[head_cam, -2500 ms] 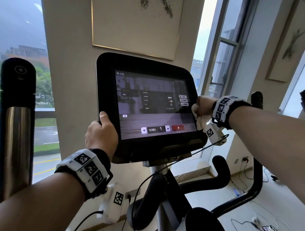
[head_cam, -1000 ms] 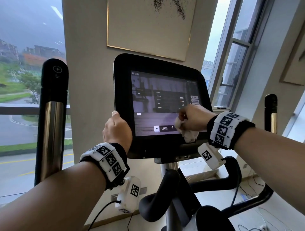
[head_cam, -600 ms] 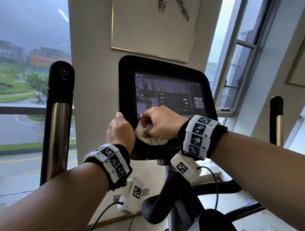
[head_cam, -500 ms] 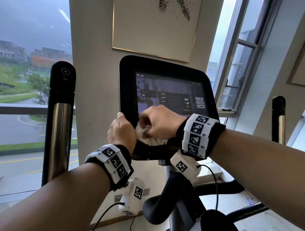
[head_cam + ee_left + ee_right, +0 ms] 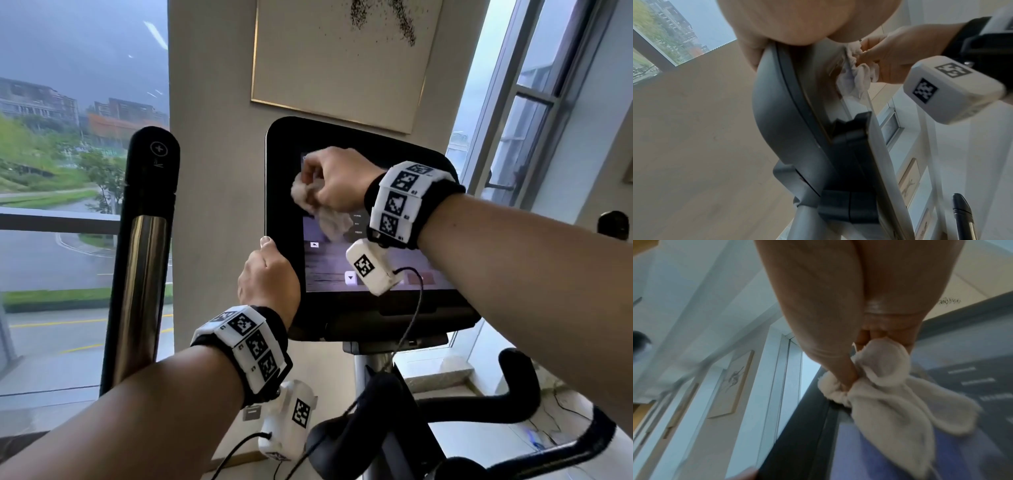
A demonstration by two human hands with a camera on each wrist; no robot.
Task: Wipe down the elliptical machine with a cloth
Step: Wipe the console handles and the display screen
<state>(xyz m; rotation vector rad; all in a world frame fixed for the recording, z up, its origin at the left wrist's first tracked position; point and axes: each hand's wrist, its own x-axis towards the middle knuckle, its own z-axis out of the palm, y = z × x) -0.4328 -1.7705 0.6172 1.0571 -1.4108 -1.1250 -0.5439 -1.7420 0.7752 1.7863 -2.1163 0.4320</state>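
Observation:
The elliptical's black console (image 5: 284, 178) with its lit touchscreen (image 5: 325, 267) stands straight ahead. My right hand (image 5: 337, 183) grips a bunched white cloth (image 5: 320, 209) and presses it against the screen's upper left corner. In the right wrist view the cloth (image 5: 892, 400) hangs from my curled fingers over the screen. My left hand (image 5: 269, 281) grips the console's left edge, thumb on the front bezel. From the left wrist view the console (image 5: 789, 123) shows edge-on, with the cloth (image 5: 857, 79) against it.
A black-capped chrome handle post (image 5: 142, 260) rises at the left, and another post top (image 5: 615, 224) shows at the far right. Black curved handlebars (image 5: 513, 404) lie below the console. A framed picture (image 5: 339, 58) hangs on the wall behind. Windows flank both sides.
My right hand swept the cloth from the console's right edge leftward across the screen's bottom, then up to its upper left corner. My left hand kept its grip on the left edge.

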